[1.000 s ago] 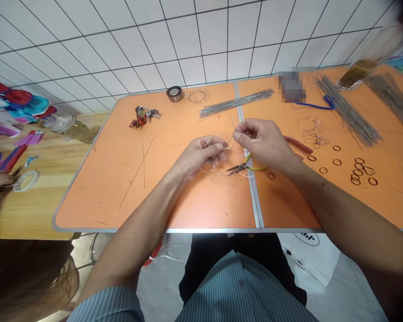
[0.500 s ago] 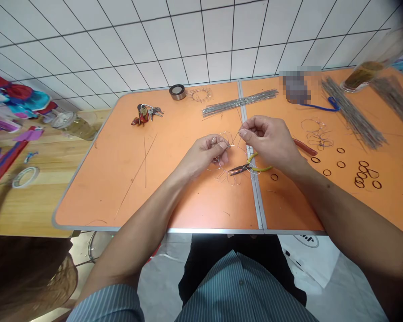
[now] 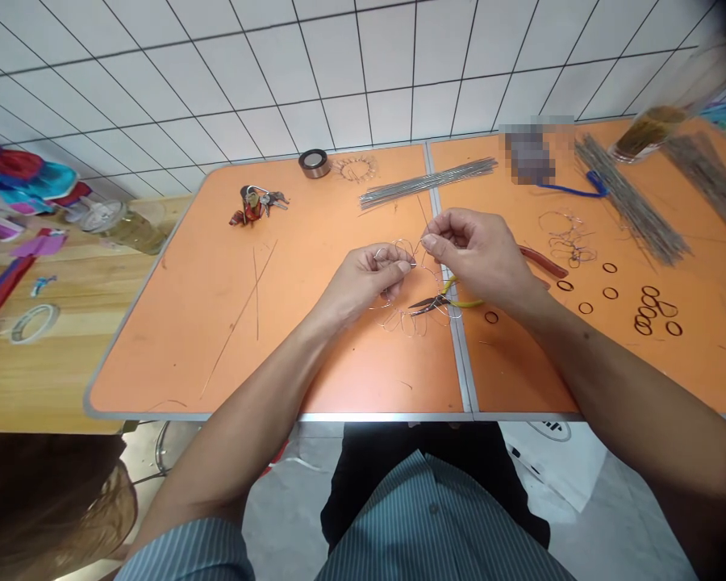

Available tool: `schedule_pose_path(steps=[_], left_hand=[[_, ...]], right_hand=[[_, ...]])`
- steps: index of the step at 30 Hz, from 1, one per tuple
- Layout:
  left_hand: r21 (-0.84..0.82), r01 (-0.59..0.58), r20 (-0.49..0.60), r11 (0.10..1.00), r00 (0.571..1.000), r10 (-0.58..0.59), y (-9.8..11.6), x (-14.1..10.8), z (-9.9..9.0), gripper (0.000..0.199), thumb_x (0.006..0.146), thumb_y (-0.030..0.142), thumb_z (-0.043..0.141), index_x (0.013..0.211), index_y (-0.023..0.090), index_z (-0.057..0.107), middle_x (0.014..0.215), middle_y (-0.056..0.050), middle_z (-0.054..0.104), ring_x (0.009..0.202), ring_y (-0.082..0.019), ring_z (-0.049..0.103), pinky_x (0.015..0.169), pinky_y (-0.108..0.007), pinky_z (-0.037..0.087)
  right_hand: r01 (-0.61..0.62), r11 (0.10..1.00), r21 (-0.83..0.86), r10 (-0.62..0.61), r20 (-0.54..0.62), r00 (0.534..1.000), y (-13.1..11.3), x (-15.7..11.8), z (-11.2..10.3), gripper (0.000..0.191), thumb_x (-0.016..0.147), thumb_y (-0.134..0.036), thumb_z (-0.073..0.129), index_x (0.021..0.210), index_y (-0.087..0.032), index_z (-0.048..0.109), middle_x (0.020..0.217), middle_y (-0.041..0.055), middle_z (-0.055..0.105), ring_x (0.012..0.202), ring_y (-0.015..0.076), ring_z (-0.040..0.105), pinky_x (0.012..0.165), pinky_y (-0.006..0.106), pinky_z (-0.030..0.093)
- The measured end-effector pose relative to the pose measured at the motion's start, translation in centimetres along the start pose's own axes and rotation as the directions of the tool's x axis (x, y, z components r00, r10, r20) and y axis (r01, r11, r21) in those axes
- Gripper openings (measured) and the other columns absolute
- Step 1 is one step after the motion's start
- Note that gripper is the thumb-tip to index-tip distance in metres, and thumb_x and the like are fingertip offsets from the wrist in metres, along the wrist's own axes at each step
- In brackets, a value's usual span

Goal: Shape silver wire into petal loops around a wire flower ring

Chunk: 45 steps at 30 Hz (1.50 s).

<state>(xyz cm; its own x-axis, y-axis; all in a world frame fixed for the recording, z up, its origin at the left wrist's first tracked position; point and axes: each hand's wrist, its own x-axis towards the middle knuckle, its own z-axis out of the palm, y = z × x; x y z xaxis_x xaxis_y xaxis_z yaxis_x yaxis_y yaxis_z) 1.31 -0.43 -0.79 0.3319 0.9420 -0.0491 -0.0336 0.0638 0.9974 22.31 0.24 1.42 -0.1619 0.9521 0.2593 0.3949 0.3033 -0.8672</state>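
Note:
My left hand point(image 3: 372, 278) is closed in a pinch on a thin wire bent into petal-like loops point(image 3: 412, 324), part of which rests low over the table. Close to its right, my right hand point(image 3: 469, 246) pinches a thin wire end between thumb and fingertips; a straight length of it points up and away. Beneath the looped wire lie pliers with yellow handles point(image 3: 434, 303), their dark jaws pointing left. The exact join between the wires is hidden by my fingers.
On the orange table point(image 3: 175, 323) lie keys point(image 3: 258, 204), a tape roll point(image 3: 314, 163), a wire bundle point(image 3: 427, 182), more bundles point(image 3: 632, 202), several dark rings point(image 3: 647, 311), red-handled pliers point(image 3: 543, 262) and loose wires point(image 3: 255, 294). A jar point(image 3: 124, 226) stands left, on a wooden table.
My right hand has moved slightly left, nearer to my left hand, with the wire still pinched. My left hand stays nearly in place. The view has shifted a little.

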Motion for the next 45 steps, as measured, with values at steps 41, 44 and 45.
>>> schedule_pose_path(steps=[41,44,45], left_hand=[[-0.033,-0.093,-0.149,0.995,0.985,0.087,0.76,-0.37,0.17,0.008,0.087,0.025,0.079,0.091,0.019,0.081,0.061,0.003,0.06,0.054,-0.01,0.051,0.057,-0.025,0.046],[-0.037,-0.075,-0.139,0.997,0.988,0.069,0.61,-0.3,-0.1,0.011,0.088,0.029,0.08,0.094,0.02,0.081,0.064,0.002,0.064,0.056,-0.01,0.055,0.058,-0.025,0.048],[-0.041,-0.068,-0.136,0.997,0.989,0.062,0.55,-0.26,-0.21,0.012,0.088,0.03,0.081,0.095,0.02,0.082,0.067,0.002,0.067,0.057,-0.01,0.057,0.059,-0.025,0.048]], right_hand=[[0.214,0.956,-0.199,-0.214,0.021,0.977,-0.27,-0.72,-0.05,0.016,0.1,-0.021,0.068,0.097,-0.027,0.082,0.098,0.006,0.078,0.096,0.0277,0.07,0.088,0.044,0.053],[0.139,0.983,-0.116,-0.144,-0.042,0.989,-0.66,-0.73,-0.31,0.013,0.1,-0.023,0.07,0.097,-0.027,0.082,0.103,0.0059,0.08,0.097,0.0275,0.073,0.089,0.045,0.056],[0.124,0.988,-0.095,-0.131,-0.066,0.989,-0.78,-0.73,-0.44,0.012,0.1,-0.023,0.071,0.097,-0.027,0.082,0.103,0.006,0.08,0.096,0.0273,0.073,0.088,0.045,0.056]])
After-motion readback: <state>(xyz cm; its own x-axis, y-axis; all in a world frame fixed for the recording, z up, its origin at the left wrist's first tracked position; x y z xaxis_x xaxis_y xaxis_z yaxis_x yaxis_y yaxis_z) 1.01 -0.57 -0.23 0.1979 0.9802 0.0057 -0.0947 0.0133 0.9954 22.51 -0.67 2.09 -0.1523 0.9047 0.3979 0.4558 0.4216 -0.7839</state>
